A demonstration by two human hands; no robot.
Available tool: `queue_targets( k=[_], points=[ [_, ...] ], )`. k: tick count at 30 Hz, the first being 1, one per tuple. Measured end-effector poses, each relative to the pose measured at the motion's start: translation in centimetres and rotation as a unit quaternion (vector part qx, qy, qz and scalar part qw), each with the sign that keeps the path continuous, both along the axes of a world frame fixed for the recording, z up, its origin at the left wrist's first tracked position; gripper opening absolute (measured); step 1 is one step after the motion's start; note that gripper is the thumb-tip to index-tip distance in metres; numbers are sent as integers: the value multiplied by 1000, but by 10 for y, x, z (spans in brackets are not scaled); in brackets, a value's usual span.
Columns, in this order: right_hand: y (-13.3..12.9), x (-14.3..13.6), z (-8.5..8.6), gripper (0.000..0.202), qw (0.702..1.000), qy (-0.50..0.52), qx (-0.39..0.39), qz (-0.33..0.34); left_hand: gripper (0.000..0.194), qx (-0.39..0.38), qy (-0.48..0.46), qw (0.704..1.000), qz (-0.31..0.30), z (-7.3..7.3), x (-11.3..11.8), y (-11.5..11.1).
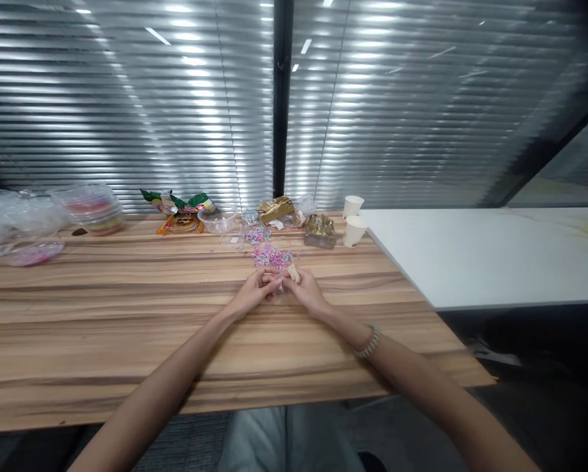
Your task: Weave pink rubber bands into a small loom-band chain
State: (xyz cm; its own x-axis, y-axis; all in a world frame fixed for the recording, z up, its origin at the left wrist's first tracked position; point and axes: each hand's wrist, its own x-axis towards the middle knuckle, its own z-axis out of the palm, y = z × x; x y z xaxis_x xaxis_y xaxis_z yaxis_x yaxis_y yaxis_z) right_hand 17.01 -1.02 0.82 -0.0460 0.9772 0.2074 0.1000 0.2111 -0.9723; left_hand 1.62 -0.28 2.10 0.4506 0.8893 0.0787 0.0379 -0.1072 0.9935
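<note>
Above the wooden table point(151, 334), my left hand point(254, 292) and my right hand point(307, 293) meet, with their fingertips together. Both are closed in a pinch; what lies between the fingertips is too small to name. A cream-coloured crumpled piece point(294, 273) sticks up at the right hand's thumb and forefinger, seemingly held there. Just beyond the fingers spreads a loose pile of tiny pink, purple and white pieces point(273, 255). Behind the pile, a clear jar point(251, 220) has more of these pieces at its mouth.
Clear bowl point(217, 221), green snack bag point(176, 202), gold wrapper point(276, 209) and gold package point(320, 231) stand along the back. Two paper cups point(354, 231) are at right, beside a white table point(470, 255). Stacked plastic tubs point(90, 208) and clear bags point(23, 216) sit far left.
</note>
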Motion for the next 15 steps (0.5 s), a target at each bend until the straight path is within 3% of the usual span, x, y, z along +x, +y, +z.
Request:
queue_targets(
  k=[8, 15],
  points=[
    [5, 4, -7, 17, 998, -29, 29, -52, 24, -54, 74, 994, -62, 5, -4, 0],
    [1, 4, -5, 22, 991, -102, 66, 51, 30, 23, 72, 997, 22, 1, -7, 1]
  ],
)
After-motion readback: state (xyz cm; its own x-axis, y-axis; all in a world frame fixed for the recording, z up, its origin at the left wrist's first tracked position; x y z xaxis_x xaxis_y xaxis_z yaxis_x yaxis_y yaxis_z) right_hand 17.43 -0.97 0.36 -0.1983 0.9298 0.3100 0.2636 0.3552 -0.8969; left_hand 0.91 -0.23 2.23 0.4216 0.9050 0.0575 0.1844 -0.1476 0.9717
